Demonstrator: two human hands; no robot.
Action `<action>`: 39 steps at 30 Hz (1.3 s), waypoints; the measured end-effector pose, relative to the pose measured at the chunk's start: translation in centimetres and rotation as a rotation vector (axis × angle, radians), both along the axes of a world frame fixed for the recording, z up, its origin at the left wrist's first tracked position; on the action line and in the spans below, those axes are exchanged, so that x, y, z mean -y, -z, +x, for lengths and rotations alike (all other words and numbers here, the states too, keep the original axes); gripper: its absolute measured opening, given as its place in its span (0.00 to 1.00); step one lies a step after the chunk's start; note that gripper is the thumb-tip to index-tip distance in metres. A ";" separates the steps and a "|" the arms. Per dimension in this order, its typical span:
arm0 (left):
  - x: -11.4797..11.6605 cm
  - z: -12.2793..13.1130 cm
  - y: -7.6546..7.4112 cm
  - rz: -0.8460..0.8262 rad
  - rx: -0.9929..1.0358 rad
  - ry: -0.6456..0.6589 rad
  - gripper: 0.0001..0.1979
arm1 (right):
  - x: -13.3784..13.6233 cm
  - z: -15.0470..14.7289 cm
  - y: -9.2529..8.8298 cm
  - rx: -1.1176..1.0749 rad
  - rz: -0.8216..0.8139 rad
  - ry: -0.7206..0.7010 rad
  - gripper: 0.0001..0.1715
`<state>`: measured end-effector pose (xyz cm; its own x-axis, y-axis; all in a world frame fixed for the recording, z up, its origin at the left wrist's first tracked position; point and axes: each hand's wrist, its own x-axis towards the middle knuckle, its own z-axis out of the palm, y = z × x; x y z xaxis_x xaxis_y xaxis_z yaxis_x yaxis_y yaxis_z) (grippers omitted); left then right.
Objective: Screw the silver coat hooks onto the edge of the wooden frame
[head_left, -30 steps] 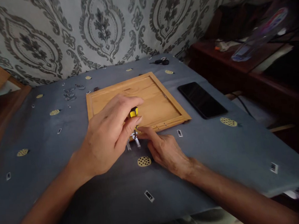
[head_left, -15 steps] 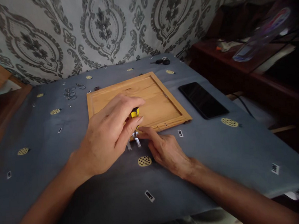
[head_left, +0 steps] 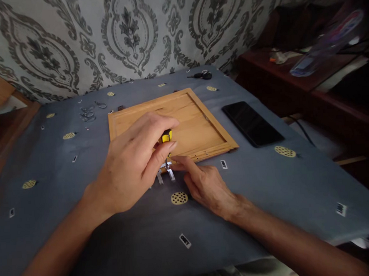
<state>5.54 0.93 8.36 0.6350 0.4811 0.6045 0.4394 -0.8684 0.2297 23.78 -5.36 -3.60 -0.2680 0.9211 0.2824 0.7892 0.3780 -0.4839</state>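
My left hand (head_left: 136,161) is closed round the yellow and black handle of a screwdriver (head_left: 167,135), which stands upright over the near edge of a framed wooden panel (head_left: 183,123). Below its tip a shiny metal bracket (head_left: 166,168) sits at that edge, with two prongs pointing towards me. From the right, my right hand (head_left: 208,186) reaches in, its index fingertip against the bracket beside the screwdriver tip. The other fingers of that hand are curled under. Small dark holes dot the panel edge right of the bracket.
A black phone (head_left: 253,123) lies right of the panel. Keys (head_left: 204,74) are at the back of the blue cloth (head_left: 240,226), and several small metal pieces (head_left: 87,114) lie at the left. A clear bottle (head_left: 325,44) is on the dark red furniture (head_left: 271,72) at right.
The view has shifted very slightly. Both hands keep the same places at the bracket, and the screwdriver is still held upright.
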 end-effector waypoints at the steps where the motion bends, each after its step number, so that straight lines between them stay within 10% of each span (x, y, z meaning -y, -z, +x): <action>1: 0.0 0.0 0.0 -0.004 -0.002 0.005 0.09 | 0.0 0.0 0.0 -0.002 -0.003 -0.001 0.30; 39: -0.2 0.2 0.6 -0.040 -0.012 0.022 0.07 | 0.1 -0.1 -0.3 -0.032 0.004 -0.012 0.30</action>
<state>5.72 1.12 7.74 0.6525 0.4905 0.5777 0.4231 -0.8682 0.2592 23.71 -5.44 -3.34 -0.2697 0.9167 0.2947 0.7691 0.3893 -0.5069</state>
